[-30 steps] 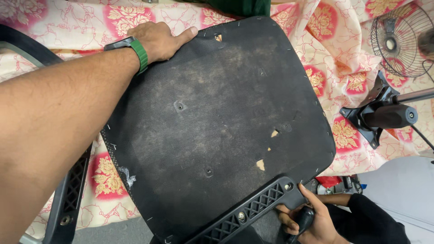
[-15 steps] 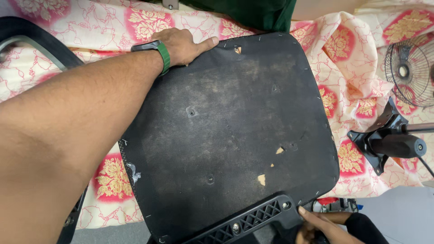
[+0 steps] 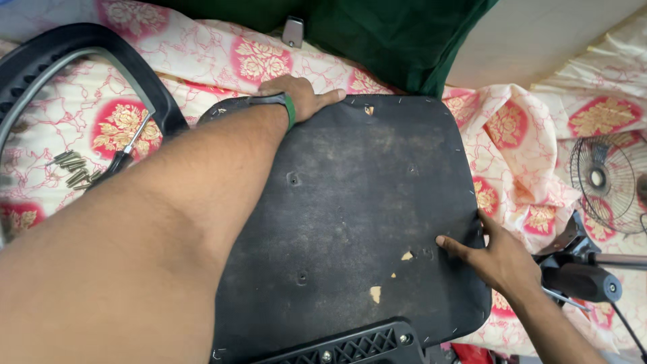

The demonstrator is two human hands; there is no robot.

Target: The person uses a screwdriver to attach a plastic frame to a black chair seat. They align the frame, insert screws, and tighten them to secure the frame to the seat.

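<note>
A black upside-down chair seat panel (image 3: 364, 202), dusty and chipped in spots, lies on a floral cloth. My left hand (image 3: 303, 98), with a green band on the wrist, reaches across and grips the panel's far edge. At the panel's right edge my right hand (image 3: 495, 256) lies with its fingers spread, index finger pointing left across the surface. A black ribbed plastic bracket (image 3: 350, 345) with bolts sits at the panel's near edge.
A curved black chair frame (image 3: 87, 61) lies at the left, with a screwdriver (image 3: 128, 152) and several bolts (image 3: 71, 168) beside it. A fan (image 3: 606, 182) and a black chair mechanism (image 3: 579, 280) are at the right. Green cloth (image 3: 377, 34) lies beyond the panel.
My right hand has left the bracket at the near edge and moved up to the panel's right edge. The view has shifted, and my left hand stays on the far edge.
</note>
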